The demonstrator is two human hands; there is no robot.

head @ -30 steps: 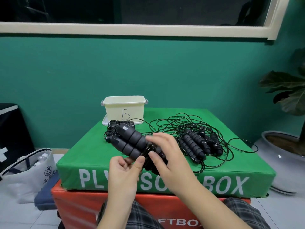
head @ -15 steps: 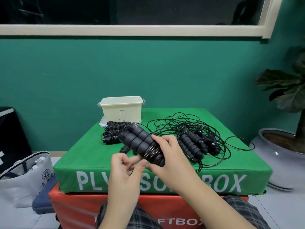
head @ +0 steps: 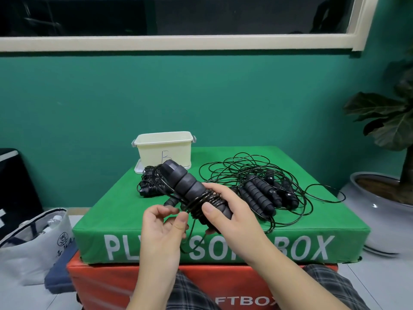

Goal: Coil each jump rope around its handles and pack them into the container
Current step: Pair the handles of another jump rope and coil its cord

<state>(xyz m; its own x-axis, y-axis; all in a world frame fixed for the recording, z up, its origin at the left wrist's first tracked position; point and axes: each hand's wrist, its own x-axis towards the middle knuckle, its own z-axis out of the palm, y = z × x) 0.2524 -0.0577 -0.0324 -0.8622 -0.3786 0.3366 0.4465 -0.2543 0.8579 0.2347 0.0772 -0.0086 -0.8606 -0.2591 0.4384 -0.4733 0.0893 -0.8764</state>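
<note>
My right hand (head: 225, 211) grips a pair of black ribbed jump rope handles (head: 185, 186) above the green box, with black cord wound round their lower end. My left hand (head: 165, 222) pinches the loose cord beside the windings; a loop hangs down below. A coiled jump rope (head: 148, 183) lies behind the handles. To the right, several more black handles (head: 266, 195) lie in a tangle of loose cord (head: 252, 168). The cream container (head: 165, 148) marked "B" stands at the box's far edge on its lid.
The green foam box (head: 125, 211) sits on a red one (head: 100, 285). A white bag (head: 33, 240) and a dark case (head: 13, 186) stand on the floor at left. A potted plant (head: 384, 198) stands at right. My plaid-clad knees are below.
The handles have been raised and tilted more upright. More turns of cord lie round their lower end, and my left hand now pinches the cord lower, beside the windings.
</note>
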